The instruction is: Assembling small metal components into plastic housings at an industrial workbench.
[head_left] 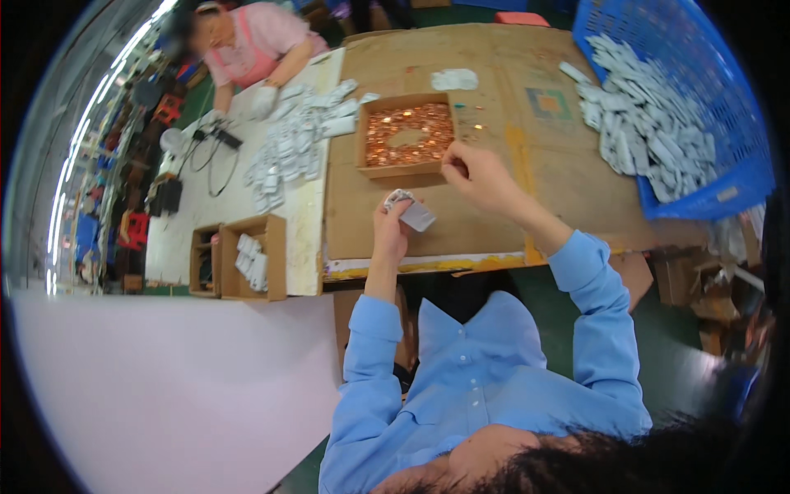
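Note:
A white plastic casing (418, 216) sits in my left hand (388, 232), whose fingers are wrapped round its left end above the cardboard-covered table. My right hand (484, 177) is closed, thumb and fingers pressed together, beside the right front corner of a shallow cardboard box (401, 172). Whatever its fingertips hold, if anything, is too small or hidden to make out. Inside the box lie many small copper-coloured metal pieces (387, 136), heaped round a bare patch in the middle. A few loose small pieces (478, 127) lie to the right of the box.
A blue plastic basket (716, 74) at the right holds a heap of white casings (650, 136). More casings (288, 144) cover the adjoining white table, with a divided cardboard box (278, 259) at its near end. A co-worker in pink (267, 41) sits across at the far left.

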A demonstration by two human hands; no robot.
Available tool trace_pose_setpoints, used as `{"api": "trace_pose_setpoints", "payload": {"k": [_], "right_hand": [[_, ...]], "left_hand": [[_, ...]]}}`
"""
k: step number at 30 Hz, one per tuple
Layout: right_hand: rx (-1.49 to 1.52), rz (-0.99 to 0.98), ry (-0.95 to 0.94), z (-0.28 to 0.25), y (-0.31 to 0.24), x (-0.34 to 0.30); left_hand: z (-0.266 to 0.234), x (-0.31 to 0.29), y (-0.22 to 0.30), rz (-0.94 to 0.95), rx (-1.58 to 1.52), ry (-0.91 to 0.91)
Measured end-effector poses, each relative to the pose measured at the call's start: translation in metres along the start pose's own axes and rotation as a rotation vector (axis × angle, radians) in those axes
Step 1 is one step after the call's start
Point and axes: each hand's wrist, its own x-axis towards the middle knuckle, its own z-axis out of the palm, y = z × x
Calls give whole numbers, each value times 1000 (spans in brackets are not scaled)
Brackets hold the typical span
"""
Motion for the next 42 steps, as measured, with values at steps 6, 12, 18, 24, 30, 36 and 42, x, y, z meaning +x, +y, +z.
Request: {"api": "trace_pose_setpoints", "payload": {"k": [6,12,18,24,30,36,42], "right_hand": [[-16,17,109,-26,-3,-80],[-427,-193,168,-50,-5,-129],[-416,-236,169,-40,-4,-150],[-525,-247,67,-32,-10,-151],[-435,-249,109,-27,-10,-152],[-144,95,146,-28,-20,-156],[-176,11,117,-21,-18,-159]], "left_hand": [[86,-52,-40,-156,71,-285],[116,-92,-60,-99,111,-282],[118,-115,-57,-96,185,-320],[111,-131,-47,5,253,-348],[105,-136,-48,105,379,-317],[98,-140,-48,58,356,-315],[95,-142,-47,146,431,-321]]}}
